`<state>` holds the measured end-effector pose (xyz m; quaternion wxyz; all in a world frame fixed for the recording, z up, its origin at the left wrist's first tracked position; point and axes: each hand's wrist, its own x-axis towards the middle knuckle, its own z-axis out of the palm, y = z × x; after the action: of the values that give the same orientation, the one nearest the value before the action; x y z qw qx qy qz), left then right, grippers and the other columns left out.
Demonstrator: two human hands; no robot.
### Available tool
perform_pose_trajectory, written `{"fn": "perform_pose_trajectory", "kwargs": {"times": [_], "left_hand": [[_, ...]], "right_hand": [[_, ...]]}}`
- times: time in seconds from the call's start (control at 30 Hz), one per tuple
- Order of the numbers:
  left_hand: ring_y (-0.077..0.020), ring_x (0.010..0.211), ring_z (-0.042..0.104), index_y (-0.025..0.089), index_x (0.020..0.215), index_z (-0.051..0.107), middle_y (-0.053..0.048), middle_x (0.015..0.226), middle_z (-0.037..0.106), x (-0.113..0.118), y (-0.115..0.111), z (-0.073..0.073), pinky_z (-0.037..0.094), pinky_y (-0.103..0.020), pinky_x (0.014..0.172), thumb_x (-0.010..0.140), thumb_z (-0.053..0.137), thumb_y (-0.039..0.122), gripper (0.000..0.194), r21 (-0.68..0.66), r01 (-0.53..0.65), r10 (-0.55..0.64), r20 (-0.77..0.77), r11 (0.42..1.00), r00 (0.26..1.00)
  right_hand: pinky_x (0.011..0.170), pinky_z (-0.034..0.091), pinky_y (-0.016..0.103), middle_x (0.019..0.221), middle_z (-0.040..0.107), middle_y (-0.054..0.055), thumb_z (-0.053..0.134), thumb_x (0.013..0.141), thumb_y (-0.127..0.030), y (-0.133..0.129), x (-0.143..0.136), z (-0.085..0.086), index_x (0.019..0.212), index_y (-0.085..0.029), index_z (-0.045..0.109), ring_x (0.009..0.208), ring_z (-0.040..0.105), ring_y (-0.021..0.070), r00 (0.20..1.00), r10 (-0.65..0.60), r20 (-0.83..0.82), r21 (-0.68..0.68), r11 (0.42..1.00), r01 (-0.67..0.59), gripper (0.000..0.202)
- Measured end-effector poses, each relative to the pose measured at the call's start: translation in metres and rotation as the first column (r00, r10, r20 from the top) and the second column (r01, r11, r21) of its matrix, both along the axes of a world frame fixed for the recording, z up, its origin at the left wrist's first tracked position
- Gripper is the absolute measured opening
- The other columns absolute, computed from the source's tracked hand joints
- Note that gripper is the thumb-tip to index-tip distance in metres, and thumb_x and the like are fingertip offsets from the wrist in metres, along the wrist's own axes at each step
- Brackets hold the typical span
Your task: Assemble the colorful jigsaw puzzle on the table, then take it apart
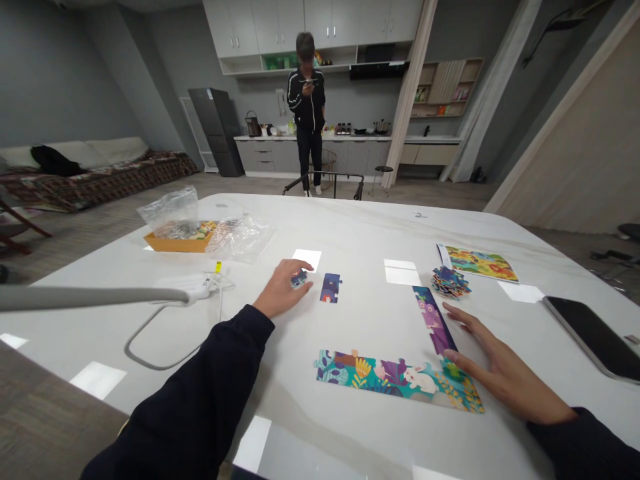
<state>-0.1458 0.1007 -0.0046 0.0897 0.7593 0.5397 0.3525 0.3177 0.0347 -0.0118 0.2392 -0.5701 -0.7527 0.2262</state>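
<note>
My left hand is curved over a small dark blue puzzle piece, its thumb and fingers around it. Just right of it lies a loose dark blue piece with a red figure. Joined pieces form an L: a bottom strip with a white rabbit and plants, and a right-hand strip with a purple animal. My right hand rests at the right strip, fingers apart, thumb touching its lower end near the corner. Beyond that strip sits a pile of puzzle pieces.
An orange box with plastic wrapping stands back left. A grey lamp arm and cable cross the left side. A picture sheet and a tablet lie right. A person stands beyond the table, holding a phone.
</note>
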Motion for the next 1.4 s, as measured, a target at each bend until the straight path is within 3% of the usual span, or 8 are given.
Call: {"fn": "perform_pose_trajectory", "kwargs": {"times": [0.13,0.33,0.5,0.63,0.77,0.83,1.03,1.4], "left_hand": [[-0.0319,0.116,0.06,0.023,0.12,0.063,-0.008,0.12,0.069,-0.027,0.007,-0.005,0.048,-0.051,0.105,0.079,0.079,0.03,0.044,-0.023,-0.239,0.239,-0.008,0.971,0.971],[-0.0292,0.108,0.064,0.025,0.103,0.07,-0.004,0.107,0.076,-0.032,0.009,-0.013,0.052,-0.044,0.099,0.078,0.079,0.031,0.027,-0.072,-0.222,0.221,-0.013,0.972,0.975],[-0.0297,0.105,0.066,0.024,0.096,0.072,-0.005,0.106,0.078,-0.029,0.009,-0.006,0.052,-0.046,0.099,0.078,0.079,0.026,0.02,-0.056,-0.194,0.194,0.006,0.979,0.981],[-0.0269,0.106,0.068,0.025,0.1,0.072,-0.004,0.108,0.077,-0.017,-0.003,0.004,0.053,-0.043,0.1,0.077,0.082,0.027,0.025,-0.039,-0.08,0.081,0.028,0.996,0.996],[-0.0236,0.108,0.068,0.027,0.103,0.077,-0.003,0.11,0.076,0.005,-0.022,0.009,0.05,-0.042,0.107,0.08,0.082,0.025,0.024,-0.106,0.28,-0.28,0.014,0.954,0.96],[-0.0237,0.11,0.067,0.028,0.107,0.08,-0.004,0.112,0.075,0.012,-0.027,0.007,0.047,-0.045,0.11,0.083,0.08,0.023,0.024,-0.132,0.372,-0.375,-0.002,0.919,0.927],[-0.0257,0.113,0.064,0.03,0.112,0.081,-0.006,0.115,0.074,0.011,-0.026,0.003,0.044,-0.05,0.114,0.086,0.079,0.025,0.027,-0.125,0.382,-0.39,-0.041,0.916,0.92],[-0.0278,0.116,0.06,0.03,0.103,0.083,-0.006,0.122,0.076,0.016,-0.03,0.013,0.048,-0.051,0.11,0.087,0.075,0.018,0.022,-0.163,0.428,-0.437,-0.021,0.889,0.899]], "right_hand": [[0.121,0.041,0.062,0.162,0.048,0.014,0.063,0.09,-0.072,0.0,0.001,-0.001,0.159,-0.031,0.039,0.143,0.054,0.0405,1.0,-0.003,-0.008,0.011,1.0,0.003,0.085],[0.119,0.045,0.059,0.161,0.05,0.013,0.061,0.089,-0.073,0.0,-0.002,0.002,0.159,-0.031,0.04,0.141,0.056,0.0397,1.0,-0.008,-0.003,0.027,1.0,0.008,0.085],[0.119,0.045,0.059,0.161,0.051,0.012,0.062,0.089,-0.073,0.0,-0.002,0.002,0.158,-0.03,0.042,0.141,0.056,0.0395,1.0,-0.01,0.005,0.037,0.999,0.01,0.084],[0.118,0.047,0.058,0.16,0.051,0.013,0.062,0.089,-0.072,0.001,-0.001,0.001,0.158,-0.03,0.042,0.14,0.057,0.0392,1.0,-0.006,-0.002,0.033,0.999,0.006,0.084],[0.118,0.047,0.058,0.162,0.049,0.013,0.063,0.089,-0.071,0.0,-0.001,0.002,0.157,-0.03,0.042,0.141,0.057,0.0387,1.0,0.0,-0.004,0.027,1.0,0.0,0.082],[0.118,0.047,0.057,0.162,0.05,0.012,0.063,0.089,-0.071,0.0,-0.001,0.002,0.157,-0.03,0.043,0.141,0.057,0.0386,1.0,-0.003,-0.005,0.028,1.0,0.003,0.082],[0.118,0.048,0.057,0.16,0.052,0.012,0.063,0.089,-0.072,-0.001,-0.002,0.003,0.157,-0.029,0.043,0.139,0.058,0.0389,1.0,-0.005,-0.009,0.039,0.999,0.005,0.083],[0.117,0.049,0.055,0.16,0.052,0.012,0.063,0.09,-0.071,-0.001,-0.002,0.005,0.157,-0.029,0.043,0.139,0.058,0.039,1.0,-0.001,0.005,0.049,0.999,0.001,0.082]]}}
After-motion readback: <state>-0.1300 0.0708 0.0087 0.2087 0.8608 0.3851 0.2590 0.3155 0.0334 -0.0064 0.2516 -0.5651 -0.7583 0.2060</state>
